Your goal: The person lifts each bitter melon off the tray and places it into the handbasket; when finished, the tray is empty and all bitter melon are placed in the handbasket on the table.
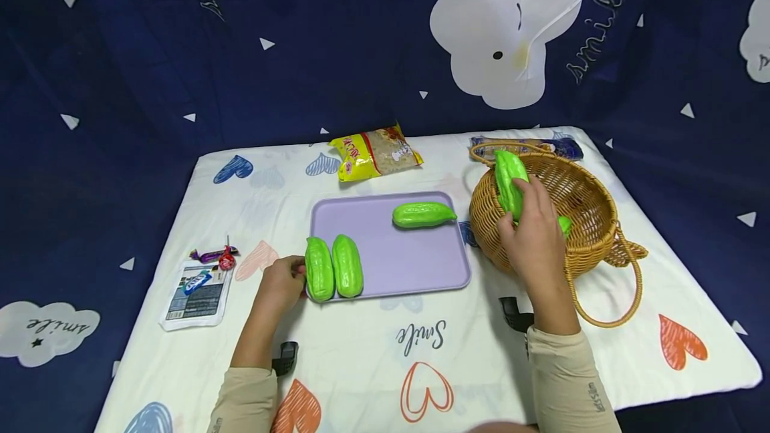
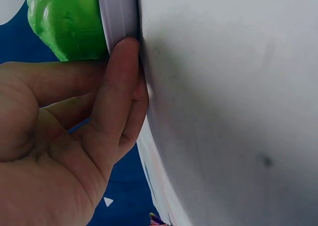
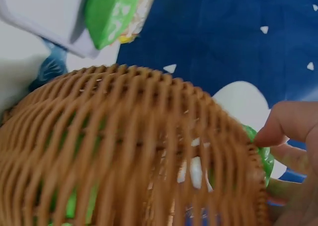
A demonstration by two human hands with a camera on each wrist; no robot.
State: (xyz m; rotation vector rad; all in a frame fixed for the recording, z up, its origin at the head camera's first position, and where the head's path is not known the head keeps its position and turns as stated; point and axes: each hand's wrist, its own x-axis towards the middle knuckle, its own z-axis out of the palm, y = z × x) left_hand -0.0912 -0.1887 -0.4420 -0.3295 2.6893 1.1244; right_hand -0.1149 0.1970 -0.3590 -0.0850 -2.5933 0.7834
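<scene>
My left hand [image 1: 284,282] is at the left edge of a lilac tray [image 1: 385,266], pinching its rim; in the left wrist view the fingertips [image 2: 126,49] lie against the tray's outer wall. Right beside them on the tray are two green bitter melons [image 1: 319,269], side by side. A third bitter melon [image 1: 424,214] lies near the tray's far right corner. With my right hand [image 1: 532,236] I grip another bitter melon [image 1: 510,182], tilted upright at the left rim of a wicker basket [image 1: 592,196]. More green [image 1: 564,226] shows inside the basket, partly hidden by the hand.
Behind the tray lies a yellow snack bag [image 1: 377,154]. A dark blue packet [image 1: 565,148] sits behind the basket. Left of the tray are a white packet [image 1: 198,296], a red lollipop [image 1: 226,259] and a purple-wrapped candy [image 1: 206,256]. The basket's handle [image 1: 631,313] hangs over its front right.
</scene>
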